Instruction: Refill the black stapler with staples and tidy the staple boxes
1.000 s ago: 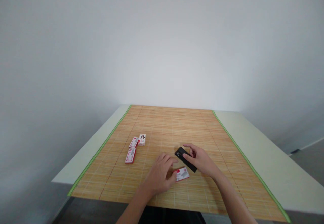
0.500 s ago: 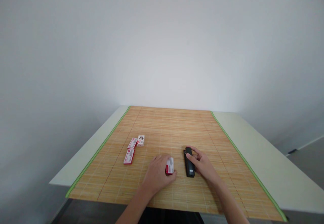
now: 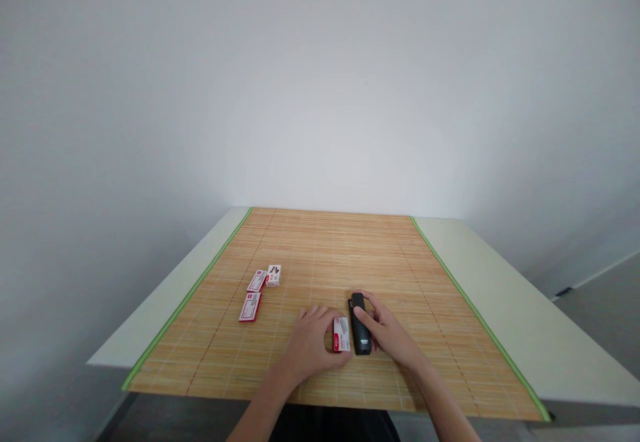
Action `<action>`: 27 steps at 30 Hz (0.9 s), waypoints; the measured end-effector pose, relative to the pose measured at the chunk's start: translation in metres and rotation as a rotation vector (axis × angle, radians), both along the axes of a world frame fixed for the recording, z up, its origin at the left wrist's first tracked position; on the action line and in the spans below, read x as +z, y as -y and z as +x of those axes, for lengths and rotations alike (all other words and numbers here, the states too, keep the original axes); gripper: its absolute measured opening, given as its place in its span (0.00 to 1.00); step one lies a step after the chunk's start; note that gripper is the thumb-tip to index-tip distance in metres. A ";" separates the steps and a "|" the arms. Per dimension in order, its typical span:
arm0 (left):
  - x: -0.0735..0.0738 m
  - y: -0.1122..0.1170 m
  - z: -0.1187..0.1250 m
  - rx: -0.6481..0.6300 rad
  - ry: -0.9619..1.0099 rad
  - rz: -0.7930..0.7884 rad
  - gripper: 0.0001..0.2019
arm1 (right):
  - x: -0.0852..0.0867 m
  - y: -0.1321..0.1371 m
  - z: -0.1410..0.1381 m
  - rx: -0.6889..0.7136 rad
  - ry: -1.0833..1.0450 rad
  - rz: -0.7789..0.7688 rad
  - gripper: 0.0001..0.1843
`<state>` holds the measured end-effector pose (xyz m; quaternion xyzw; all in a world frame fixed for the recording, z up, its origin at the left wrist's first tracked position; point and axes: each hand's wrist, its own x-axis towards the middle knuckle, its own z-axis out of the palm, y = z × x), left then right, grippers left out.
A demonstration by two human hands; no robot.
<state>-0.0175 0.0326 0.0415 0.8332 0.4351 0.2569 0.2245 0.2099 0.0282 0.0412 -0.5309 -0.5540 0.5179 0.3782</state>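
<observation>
My left hand (image 3: 314, 341) curves round a small red-and-white staple box (image 3: 341, 334), thumb at the near end and fingers at the far end. Just right of that box, close beside it, lies a black stapler (image 3: 361, 325) pointing away from me. My right hand (image 3: 383, 329) grips the stapler from the right, with the thumb on its top and the fingers along the far end and right side. Both things are at or just above the bamboo mat (image 3: 320, 255); any small gap under them cannot be made out.
On the left of the mat lie two flat red-and-white boxes (image 3: 250, 307), one behind the other. A smaller white box (image 3: 273, 275) with a dark picture touches the farther one. The mat covers the middle of a white table (image 3: 480, 275), against a pale wall (image 3: 320, 95).
The stapler in my right hand has come left, closer to the staple box. My left hand has tilted back a little, so more of the box shows. The view has shifted slightly.
</observation>
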 end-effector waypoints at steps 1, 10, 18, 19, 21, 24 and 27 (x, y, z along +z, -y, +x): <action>0.001 0.001 0.003 -0.006 -0.005 0.002 0.31 | 0.000 0.001 -0.003 0.009 -0.009 0.005 0.36; 0.000 0.000 0.005 -0.028 -0.025 0.000 0.33 | 0.004 0.007 -0.014 -0.031 0.006 0.028 0.36; 0.000 -0.001 0.005 -0.033 -0.026 0.010 0.32 | 0.000 0.007 -0.015 -0.048 0.001 0.045 0.37; 0.000 -0.001 0.005 -0.034 -0.022 0.010 0.32 | -0.001 0.006 -0.015 -0.049 0.004 0.041 0.39; 0.001 -0.001 0.004 -0.034 -0.015 0.010 0.33 | -0.001 0.005 -0.015 -0.061 0.006 0.036 0.42; 0.002 -0.001 0.003 -0.034 -0.010 0.008 0.33 | -0.001 0.006 -0.017 -0.084 -0.006 0.036 0.46; 0.001 0.000 0.004 -0.032 0.027 -0.012 0.37 | -0.001 0.009 -0.014 -0.112 -0.024 0.045 0.48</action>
